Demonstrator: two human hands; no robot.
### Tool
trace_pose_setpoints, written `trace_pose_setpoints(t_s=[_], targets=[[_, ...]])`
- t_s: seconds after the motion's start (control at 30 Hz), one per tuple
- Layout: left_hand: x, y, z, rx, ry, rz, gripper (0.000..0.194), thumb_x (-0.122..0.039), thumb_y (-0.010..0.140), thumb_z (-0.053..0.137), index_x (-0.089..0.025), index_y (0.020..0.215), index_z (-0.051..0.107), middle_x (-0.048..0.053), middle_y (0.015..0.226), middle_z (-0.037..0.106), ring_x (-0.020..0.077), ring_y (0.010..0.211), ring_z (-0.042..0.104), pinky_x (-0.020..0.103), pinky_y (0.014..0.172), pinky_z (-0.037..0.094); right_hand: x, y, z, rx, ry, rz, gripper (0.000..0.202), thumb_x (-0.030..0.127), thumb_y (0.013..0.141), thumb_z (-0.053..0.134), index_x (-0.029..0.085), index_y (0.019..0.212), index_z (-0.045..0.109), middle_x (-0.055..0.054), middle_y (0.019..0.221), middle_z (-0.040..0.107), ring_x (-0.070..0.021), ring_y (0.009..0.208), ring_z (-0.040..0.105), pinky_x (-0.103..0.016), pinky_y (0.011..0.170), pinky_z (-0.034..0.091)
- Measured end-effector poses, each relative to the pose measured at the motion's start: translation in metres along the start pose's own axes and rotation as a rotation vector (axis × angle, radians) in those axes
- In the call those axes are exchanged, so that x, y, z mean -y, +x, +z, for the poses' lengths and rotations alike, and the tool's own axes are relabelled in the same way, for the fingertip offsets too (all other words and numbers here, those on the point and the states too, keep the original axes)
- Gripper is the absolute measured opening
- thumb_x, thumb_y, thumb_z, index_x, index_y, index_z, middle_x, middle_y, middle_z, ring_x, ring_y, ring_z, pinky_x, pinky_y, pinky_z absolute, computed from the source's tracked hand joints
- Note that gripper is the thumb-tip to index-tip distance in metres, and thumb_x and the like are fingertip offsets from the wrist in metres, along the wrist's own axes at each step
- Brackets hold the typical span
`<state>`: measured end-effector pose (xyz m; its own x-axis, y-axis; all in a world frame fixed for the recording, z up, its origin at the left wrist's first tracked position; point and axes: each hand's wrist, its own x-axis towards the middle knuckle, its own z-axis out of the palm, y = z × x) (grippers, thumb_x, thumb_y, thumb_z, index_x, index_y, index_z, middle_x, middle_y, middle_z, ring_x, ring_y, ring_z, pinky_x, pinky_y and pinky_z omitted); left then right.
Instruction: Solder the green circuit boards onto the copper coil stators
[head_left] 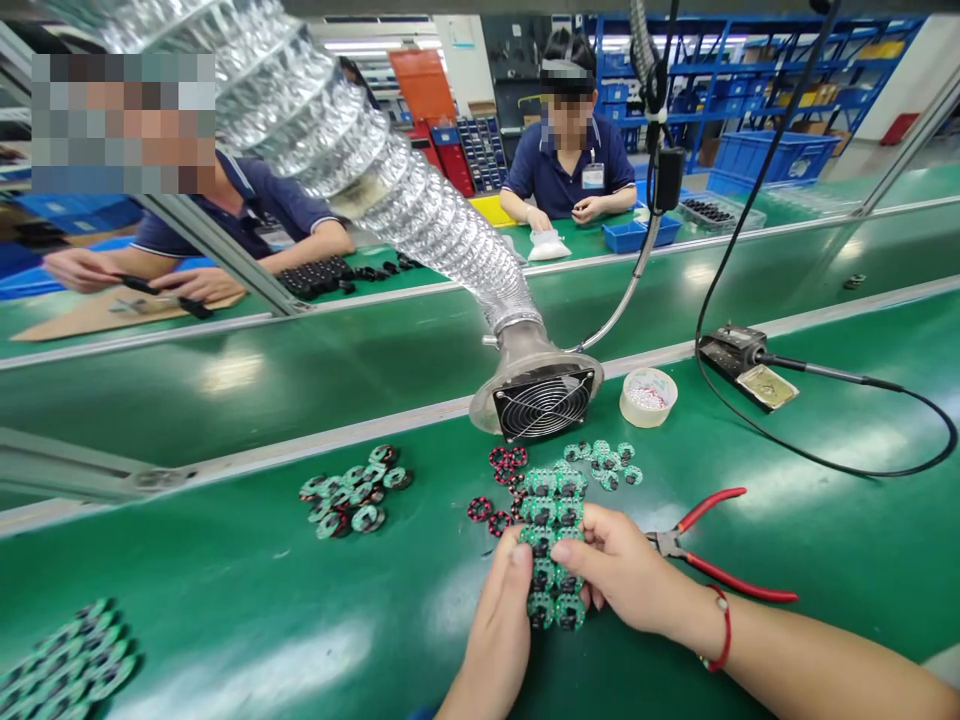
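Observation:
Both hands hold a panel of joined round green circuit boards (555,512) with black parts, two boards wide. My left hand (504,620) grips its left edge, thumb along the side. On the right edge, my right hand (626,565) has its thumb on the face of the panel and its fingers partly hidden behind. Red ring-shaped boards (480,509) lie just left of and behind the panel. Small loose green boards (609,462) rest beyond it. Red-handled cutters (671,543) lie open beside my right hand.
A fan (546,403) on a silver duct (420,210) stands behind the panel. Nearby are a round tub (649,397) and a soldering iron (817,370). Board piles (352,492) and panels (71,660) lie left. Two people work across the bench.

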<state>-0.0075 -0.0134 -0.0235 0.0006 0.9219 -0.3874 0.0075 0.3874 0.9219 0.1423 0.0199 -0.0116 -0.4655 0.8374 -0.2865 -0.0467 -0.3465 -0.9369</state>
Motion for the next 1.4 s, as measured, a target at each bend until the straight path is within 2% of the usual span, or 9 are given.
trace_pose_setpoints(t_s=[0.13,0.3,0.53,0.6,0.73,0.9,1.13,1.2,1.4], targets=[[0.0,0.013,-0.011,-0.038,0.038,0.075,0.057,-0.068,0.08,0.058,-0.027,0.12,0.057,0.006,0.116,0.065,0.0256,0.106,0.058,0.031,0.088,0.046,-0.008,0.006,-0.004,0.0,0.025,-0.009,0.053,0.071,0.078,0.06,0.019,0.086,0.05,0.009,0.057,0.047,-0.0061,0.043,0.044,-0.019,0.04,0.035],[-0.015,0.035,-0.038,-0.071,0.28,0.164,0.037,-0.052,0.081,0.061,-0.025,0.107,0.064,0.002,0.078,0.06,0.0223,0.073,0.055,0.032,0.071,0.044,-0.003,0.005,-0.012,-0.046,-0.007,-0.017,0.058,0.076,0.075,0.06,0.019,0.08,0.052,0.007,0.064,0.046,-0.0071,0.052,0.045,-0.021,0.047,0.039],[-0.029,0.046,-0.06,-0.406,0.791,0.494,0.037,-0.04,0.083,0.05,-0.015,0.107,0.064,0.016,0.107,0.06,0.035,0.105,0.052,0.052,0.095,0.04,0.007,0.004,-0.018,-0.159,-0.039,0.013,0.061,0.079,0.069,0.062,0.019,0.074,0.051,0.007,0.062,0.045,-0.0066,0.052,0.043,-0.022,0.049,0.037],[-0.028,0.035,-0.051,-0.283,0.703,0.492,0.035,-0.045,0.087,0.048,-0.016,0.102,0.063,0.014,0.101,0.061,0.031,0.099,0.056,0.047,0.091,0.044,0.005,0.005,-0.016,-0.151,-0.035,0.015,0.06,0.077,0.07,0.062,0.019,0.074,0.05,0.009,0.058,0.044,-0.0055,0.046,0.043,-0.021,0.046,0.034],[-0.018,0.011,-0.024,0.19,0.351,0.221,0.042,-0.058,0.088,0.052,-0.019,0.093,0.064,0.007,0.085,0.066,0.0212,0.078,0.061,0.032,0.073,0.051,-0.002,0.007,-0.009,-0.086,0.034,0.045,0.06,0.076,0.068,0.064,0.019,0.082,0.051,0.009,0.052,0.049,-0.0081,0.04,0.049,-0.02,0.039,0.034],[-0.014,-0.003,-0.001,0.145,-0.1,-0.069,0.06,-0.075,0.076,0.058,-0.016,0.065,0.053,-0.004,0.052,0.048,0.0066,0.041,0.038,0.019,0.039,0.034,-0.003,0.005,-0.007,0.092,0.087,0.011,0.059,0.072,0.07,0.068,0.017,0.082,0.052,0.004,0.06,0.057,-0.0057,0.043,0.05,-0.017,0.041,0.035],[-0.016,-0.012,0.0,0.274,-0.53,-0.254,0.057,-0.072,0.074,0.064,-0.018,0.063,0.047,-0.011,0.037,0.032,0.0022,0.029,0.021,0.014,0.031,0.021,0.005,-0.011,0.0,0.307,0.224,-0.123,0.057,0.074,0.076,0.061,0.017,0.076,0.052,0.006,0.058,0.05,-0.0046,0.045,0.047,-0.017,0.044,0.037],[-0.014,-0.007,-0.001,0.263,-0.535,-0.211,0.057,-0.071,0.078,0.061,-0.018,0.063,0.047,-0.009,0.038,0.037,0.0037,0.03,0.029,0.015,0.033,0.024,0.007,-0.014,0.001,0.37,0.222,-0.13,0.056,0.073,0.077,0.061,0.018,0.075,0.051,0.005,0.06,0.049,-0.0056,0.046,0.049,-0.017,0.045,0.039],[-0.008,0.002,0.004,0.251,-0.272,-0.036,0.046,-0.062,0.084,0.061,-0.015,0.089,0.058,0.003,0.072,0.065,0.0111,0.051,0.054,0.022,0.046,0.046,0.006,-0.007,-0.003,0.08,0.003,-0.04,0.047,0.064,0.081,0.063,0.019,0.076,0.05,0.005,0.057,0.054,-0.0084,0.046,0.054,-0.02,0.047,0.037]])
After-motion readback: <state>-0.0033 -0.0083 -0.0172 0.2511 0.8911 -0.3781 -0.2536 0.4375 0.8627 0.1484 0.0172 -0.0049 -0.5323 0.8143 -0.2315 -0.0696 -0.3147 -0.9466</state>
